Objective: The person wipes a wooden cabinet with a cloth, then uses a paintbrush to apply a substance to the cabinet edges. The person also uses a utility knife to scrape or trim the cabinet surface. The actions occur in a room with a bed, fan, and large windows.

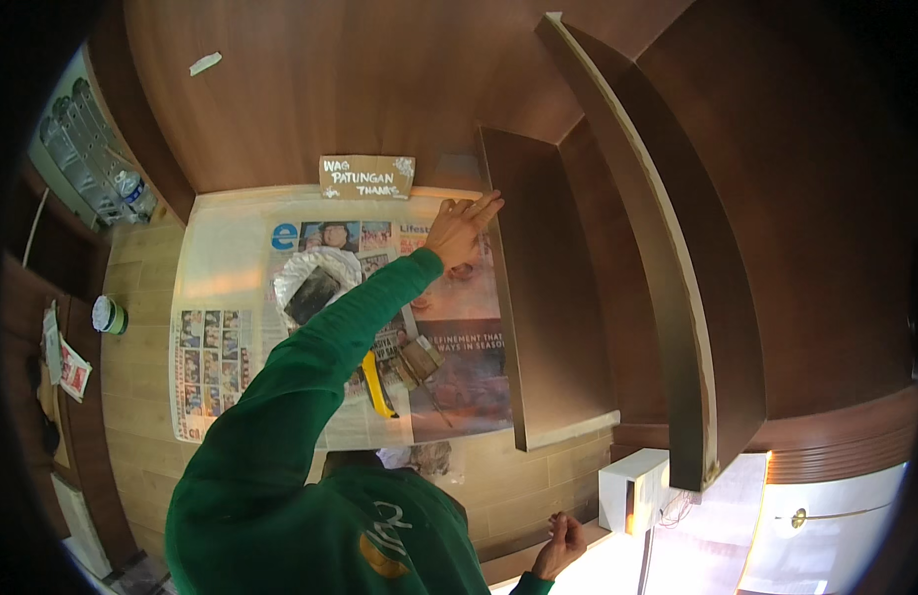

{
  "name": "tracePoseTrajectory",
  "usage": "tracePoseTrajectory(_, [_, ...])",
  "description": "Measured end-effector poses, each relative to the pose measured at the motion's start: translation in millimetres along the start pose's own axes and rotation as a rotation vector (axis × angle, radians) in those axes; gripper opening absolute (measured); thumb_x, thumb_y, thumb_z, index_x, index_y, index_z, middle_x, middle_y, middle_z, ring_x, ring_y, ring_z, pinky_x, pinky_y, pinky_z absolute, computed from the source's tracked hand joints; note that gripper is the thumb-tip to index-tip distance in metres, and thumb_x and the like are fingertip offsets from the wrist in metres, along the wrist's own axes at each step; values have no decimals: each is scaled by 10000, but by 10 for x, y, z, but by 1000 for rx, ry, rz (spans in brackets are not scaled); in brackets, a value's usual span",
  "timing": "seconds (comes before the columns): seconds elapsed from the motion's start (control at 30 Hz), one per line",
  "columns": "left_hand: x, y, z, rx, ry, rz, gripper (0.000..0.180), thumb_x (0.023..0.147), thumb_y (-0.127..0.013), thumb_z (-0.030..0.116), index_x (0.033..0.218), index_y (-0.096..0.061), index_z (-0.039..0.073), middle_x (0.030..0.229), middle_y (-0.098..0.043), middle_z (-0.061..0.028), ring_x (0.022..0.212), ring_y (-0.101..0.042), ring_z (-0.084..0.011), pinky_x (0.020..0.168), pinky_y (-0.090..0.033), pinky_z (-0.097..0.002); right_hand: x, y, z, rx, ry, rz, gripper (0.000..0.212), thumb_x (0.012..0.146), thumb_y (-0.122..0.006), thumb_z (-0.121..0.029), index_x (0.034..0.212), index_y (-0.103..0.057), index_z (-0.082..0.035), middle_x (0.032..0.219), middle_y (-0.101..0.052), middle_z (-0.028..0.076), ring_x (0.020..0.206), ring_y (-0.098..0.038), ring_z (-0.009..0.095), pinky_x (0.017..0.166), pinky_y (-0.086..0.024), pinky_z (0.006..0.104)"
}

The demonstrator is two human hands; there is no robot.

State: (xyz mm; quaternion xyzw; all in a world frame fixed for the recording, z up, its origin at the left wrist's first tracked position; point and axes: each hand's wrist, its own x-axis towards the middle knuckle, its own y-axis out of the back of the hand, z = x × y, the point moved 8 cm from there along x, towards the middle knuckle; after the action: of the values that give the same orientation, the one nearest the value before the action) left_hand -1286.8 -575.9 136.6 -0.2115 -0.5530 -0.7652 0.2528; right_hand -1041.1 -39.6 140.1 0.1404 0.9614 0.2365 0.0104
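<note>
My left hand [464, 235], in a green sleeve, reaches out with its fingers extended to the front edge of a brown upright panel [558, 288]. The fingertips touch that edge near its far end. At the lower right, my right hand [563, 547] has its fingers pinched around something small and dark that I cannot make out. Newspaper [459, 397] covers the surface under my left arm. On it lie a crumpled white plastic bag [292, 276] with something dark inside, a curved yellow-handled tool [377, 385] and a brown flat piece [416, 362], partly beside my sleeve.
A hand-lettered cardboard sign [367, 178] leans against the brown back wall. A long panel with a pale edge [667, 248] rises at the right. A white box [632, 493] stands below it. A small tub [110, 314], a water bottle [131, 188] and a ladder [82, 139] are at the left.
</note>
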Motion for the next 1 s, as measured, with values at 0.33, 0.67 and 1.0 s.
tracePoseTrajectory(0.33, [1024, -364, -1170, 22, 214, -51, 703, 796, -588, 102, 1475, -422, 178, 1582, -366, 1, 1049, -656, -284, 868, -413, -496, -493, -196, -17, -99, -261, 124, 393, 929, -704, -254, 1132, -669, 81, 1053, -697, 170, 972, -616, 241, 903, -489, 369])
tracePoseTrajectory(0.67, [805, -310, -1539, -504, 676, 252, 371, 828, -590, 128, 1184, -645, 44, 1068, -684, -242, 1013, -638, -434, 898, -502, -507, -788, -376, -51, 2, -344, 177, 365, 927, -712, -260, 1078, -677, 70, 998, -693, 135, 929, -618, 225, 838, -502, 355])
tracePoseTrajectory(1.0, [1278, -271, -360, -197, 53, 62, 469, 897, -582, 313, 1277, -614, 41, 1364, -516, -240, 1286, -458, -404, 1048, -344, -567, -704, -548, -209, 74, -309, 174, 216, 915, -721, -206, 974, -698, 1, 942, -706, 110, 930, -633, 229, 869, -495, 360])
